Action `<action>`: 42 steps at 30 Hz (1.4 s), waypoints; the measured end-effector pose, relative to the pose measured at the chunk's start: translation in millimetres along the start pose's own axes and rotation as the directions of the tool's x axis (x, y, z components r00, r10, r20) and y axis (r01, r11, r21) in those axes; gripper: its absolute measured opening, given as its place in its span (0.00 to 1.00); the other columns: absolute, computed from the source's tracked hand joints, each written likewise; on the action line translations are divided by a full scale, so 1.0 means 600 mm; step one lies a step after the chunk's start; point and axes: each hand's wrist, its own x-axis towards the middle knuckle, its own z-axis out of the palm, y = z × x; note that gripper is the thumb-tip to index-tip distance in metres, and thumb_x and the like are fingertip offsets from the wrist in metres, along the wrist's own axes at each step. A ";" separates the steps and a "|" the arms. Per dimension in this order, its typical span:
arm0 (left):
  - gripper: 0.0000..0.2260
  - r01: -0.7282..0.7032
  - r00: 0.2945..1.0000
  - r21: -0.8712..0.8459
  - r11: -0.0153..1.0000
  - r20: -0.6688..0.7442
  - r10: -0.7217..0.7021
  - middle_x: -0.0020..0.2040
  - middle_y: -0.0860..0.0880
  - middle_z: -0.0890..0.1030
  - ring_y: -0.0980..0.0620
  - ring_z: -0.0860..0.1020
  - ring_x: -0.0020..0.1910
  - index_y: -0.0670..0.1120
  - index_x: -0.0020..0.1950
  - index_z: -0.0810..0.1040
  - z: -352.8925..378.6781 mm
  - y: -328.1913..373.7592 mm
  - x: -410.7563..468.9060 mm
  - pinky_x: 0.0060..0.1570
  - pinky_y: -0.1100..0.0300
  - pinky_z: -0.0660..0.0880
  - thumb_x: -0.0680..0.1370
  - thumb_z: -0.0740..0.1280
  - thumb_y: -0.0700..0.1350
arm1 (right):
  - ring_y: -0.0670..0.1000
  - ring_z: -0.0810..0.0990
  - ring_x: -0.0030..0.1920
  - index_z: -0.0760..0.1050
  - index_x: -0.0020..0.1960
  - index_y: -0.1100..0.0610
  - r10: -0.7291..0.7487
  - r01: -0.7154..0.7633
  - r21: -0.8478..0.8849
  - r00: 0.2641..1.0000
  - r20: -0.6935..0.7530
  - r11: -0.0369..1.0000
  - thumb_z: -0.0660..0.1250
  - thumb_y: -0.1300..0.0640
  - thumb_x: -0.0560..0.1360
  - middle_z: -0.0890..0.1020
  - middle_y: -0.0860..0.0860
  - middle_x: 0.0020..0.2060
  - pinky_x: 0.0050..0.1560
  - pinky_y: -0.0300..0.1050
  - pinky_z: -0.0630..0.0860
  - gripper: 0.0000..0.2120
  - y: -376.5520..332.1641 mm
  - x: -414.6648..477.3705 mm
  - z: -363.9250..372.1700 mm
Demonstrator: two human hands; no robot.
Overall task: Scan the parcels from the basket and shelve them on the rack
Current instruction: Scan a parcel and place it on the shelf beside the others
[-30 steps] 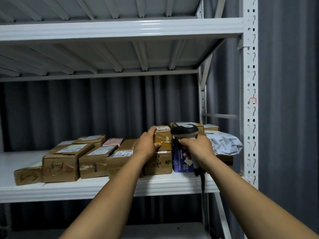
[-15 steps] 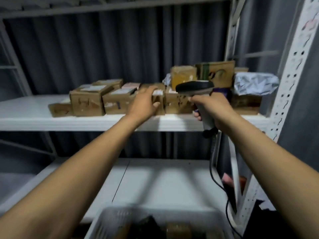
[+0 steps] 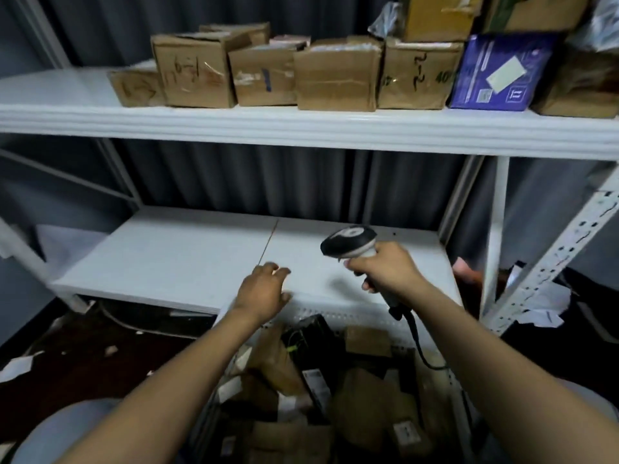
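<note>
Pick-up step: the left hand point(image 3: 264, 293), fingers relaxed and empty, hovered over the rim of the basket point(image 3: 335, 318); the right hand point(image 3: 385, 269) gripped the scanner point(image 3: 348, 241). Parcels point(image 3: 278, 360) lay in the basket; the next move likely required grasping one.

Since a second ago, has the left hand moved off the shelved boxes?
Yes. The left hand has dropped from the cardboard boxes on the upper shelf to the basket rim below.
</note>
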 end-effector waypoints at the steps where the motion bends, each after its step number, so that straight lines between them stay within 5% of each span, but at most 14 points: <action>1: 0.25 0.007 0.998 0.016 1.000 0.055 -0.008 0.71 0.45 0.67 0.43 0.67 0.68 0.50 0.74 0.65 0.029 -0.006 0.000 0.62 0.53 0.69 0.78 0.65 0.51 | 0.52 0.78 0.26 0.80 0.47 0.60 0.018 -0.018 -0.035 1.000 0.010 0.999 0.74 0.57 0.70 0.83 0.54 0.35 0.29 0.43 0.77 0.08 0.016 0.002 0.011; 7: 0.25 0.003 0.958 0.062 0.998 0.287 -0.021 0.69 0.44 0.69 0.42 0.67 0.67 0.48 0.74 0.65 0.160 -0.012 0.007 0.63 0.49 0.68 0.79 0.63 0.54 | 0.53 0.79 0.28 0.79 0.45 0.69 0.131 -0.116 -0.210 0.990 0.060 0.971 0.72 0.56 0.71 0.84 0.61 0.34 0.36 0.44 0.76 0.14 0.119 0.015 0.047; 12: 0.26 0.000 0.926 0.010 1.000 0.379 -0.004 0.68 0.43 0.70 0.42 0.68 0.66 0.47 0.74 0.64 0.237 0.001 0.037 0.62 0.50 0.69 0.80 0.59 0.59 | 0.55 0.79 0.40 0.76 0.41 0.62 0.208 -0.166 -0.330 0.974 0.094 0.929 0.70 0.45 0.67 0.78 0.56 0.36 0.33 0.40 0.67 0.19 0.183 0.029 0.059; 17: 0.33 0.093 0.904 -0.043 0.995 0.423 -0.066 0.73 0.40 0.65 0.41 0.64 0.72 0.41 0.77 0.56 0.298 0.007 0.061 0.69 0.52 0.63 0.80 0.56 0.62 | 0.57 0.80 0.47 0.75 0.41 0.59 0.264 -0.216 -0.398 0.962 0.068 0.891 0.71 0.52 0.73 0.78 0.55 0.38 0.35 0.46 0.65 0.11 0.234 0.044 0.071; 20: 0.35 0.190 0.894 -0.182 0.965 0.438 -0.093 0.75 0.39 0.60 0.40 0.59 0.74 0.41 0.78 0.52 0.321 0.010 0.061 0.71 0.52 0.61 0.80 0.58 0.61 | 0.57 0.81 0.48 0.79 0.48 0.63 0.294 -0.256 -0.367 0.955 0.050 0.894 0.71 0.52 0.73 0.83 0.58 0.43 0.39 0.45 0.68 0.13 0.258 0.044 0.074; 26: 0.30 0.339 0.931 -0.547 0.766 0.310 -0.191 0.69 0.43 0.67 0.44 0.68 0.67 0.48 0.71 0.66 0.341 0.025 0.015 0.60 0.59 0.69 0.73 0.71 0.57 | 0.52 0.82 0.37 0.79 0.39 0.58 0.303 -0.291 -0.196 0.953 0.031 0.936 0.73 0.53 0.71 0.84 0.55 0.34 0.40 0.45 0.75 0.09 0.287 0.027 0.068; 29: 0.26 0.400 0.914 -0.582 0.708 0.307 -0.264 0.63 0.46 0.74 0.47 0.74 0.59 0.51 0.63 0.70 0.330 0.022 0.003 0.52 0.60 0.70 0.70 0.74 0.58 | 0.47 0.80 0.27 0.78 0.39 0.59 0.327 -0.326 -0.079 0.945 -0.004 0.942 0.72 0.55 0.72 0.84 0.56 0.31 0.30 0.39 0.74 0.08 0.286 0.018 0.072; 34: 0.37 0.490 0.856 -0.531 0.691 0.442 -0.268 0.68 0.44 0.67 0.41 0.68 0.67 0.61 0.71 0.63 0.294 0.021 -0.022 0.64 0.53 0.69 0.66 0.76 0.59 | 0.48 0.77 0.23 0.77 0.40 0.59 0.341 -0.341 0.078 0.940 0.009 0.937 0.73 0.55 0.73 0.82 0.58 0.29 0.26 0.40 0.71 0.09 0.280 0.005 0.072; 42: 0.35 0.303 0.938 -0.739 0.601 0.120 -0.325 0.63 0.51 0.64 0.51 0.70 0.63 0.65 0.67 0.68 0.162 0.027 -0.063 0.62 0.64 0.68 0.66 0.79 0.48 | 0.55 0.80 0.34 0.79 0.41 0.60 0.278 -0.253 0.316 0.960 -0.035 0.914 0.74 0.56 0.71 0.83 0.57 0.35 0.39 0.51 0.76 0.07 0.233 -0.004 0.052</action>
